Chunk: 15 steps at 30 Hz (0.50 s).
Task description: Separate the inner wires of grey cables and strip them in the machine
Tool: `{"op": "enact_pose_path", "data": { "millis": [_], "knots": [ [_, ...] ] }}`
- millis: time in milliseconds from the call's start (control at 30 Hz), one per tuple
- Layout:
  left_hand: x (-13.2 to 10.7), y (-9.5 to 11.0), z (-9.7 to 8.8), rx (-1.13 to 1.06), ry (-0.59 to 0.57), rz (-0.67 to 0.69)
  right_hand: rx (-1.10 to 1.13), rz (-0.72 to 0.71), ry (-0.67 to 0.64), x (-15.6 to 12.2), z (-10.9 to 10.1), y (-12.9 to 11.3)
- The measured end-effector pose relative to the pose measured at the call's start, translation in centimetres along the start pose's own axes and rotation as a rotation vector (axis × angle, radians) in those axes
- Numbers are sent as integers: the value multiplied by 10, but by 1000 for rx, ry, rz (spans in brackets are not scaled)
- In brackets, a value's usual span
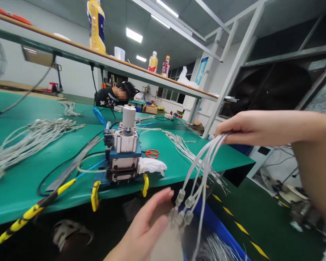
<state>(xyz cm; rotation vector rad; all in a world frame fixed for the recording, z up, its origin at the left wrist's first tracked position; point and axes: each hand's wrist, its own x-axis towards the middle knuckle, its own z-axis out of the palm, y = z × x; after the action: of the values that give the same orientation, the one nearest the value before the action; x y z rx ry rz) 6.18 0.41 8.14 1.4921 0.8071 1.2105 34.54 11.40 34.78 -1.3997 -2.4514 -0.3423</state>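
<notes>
My right hand [250,127] is closed around a bunch of white cables [206,159] at the right, above the table's edge. The cables hang down from my fingers, with clear plastic connectors [188,201] on their lower ends. My left hand [149,224] is beside those connectors, thumb and fingers apart; whether it touches any of them I cannot tell. Beneath the cables is a blue bin [212,221] with a heap of thin cables [217,248] inside. A pneumatic press [125,148] stands at the table's front edge, a white cloth-like piece [153,165] at its side.
Cable bundles lie on the green table [163,141] at the left [29,137] and right [184,146]. Red-handled scissors [152,154] and a metal bar [73,165] flank the press. Bottles [153,62] stand on the overhead shelf [141,69]. Behind the table is a person [108,97].
</notes>
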Motion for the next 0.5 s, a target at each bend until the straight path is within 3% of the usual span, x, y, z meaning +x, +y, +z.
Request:
{"op": "enact_pose_path", "data": {
  "millis": [33, 100, 167, 300, 400, 500],
  "knots": [
    [14, 15, 12, -45, -7, 131, 14, -36, -50, -4, 6, -6],
    [39, 36, 29, -155, -133, 210, 41, -108, -156, -9, 11, -18],
    [56, 46, 37, -246, -322, 90, 84, -177, -272, -13, 11, -29],
    [58, 45, 19, -223, -452, -245, 195, -233, -567, -26, 30, -29],
    [47, 32, -5, 3, -580, -439, 357, -34, -746, -51, 79, -7],
    [36, -5, -16, 367, -589, -614, 435, 120, -746, -85, 146, 20]
  ]
}}
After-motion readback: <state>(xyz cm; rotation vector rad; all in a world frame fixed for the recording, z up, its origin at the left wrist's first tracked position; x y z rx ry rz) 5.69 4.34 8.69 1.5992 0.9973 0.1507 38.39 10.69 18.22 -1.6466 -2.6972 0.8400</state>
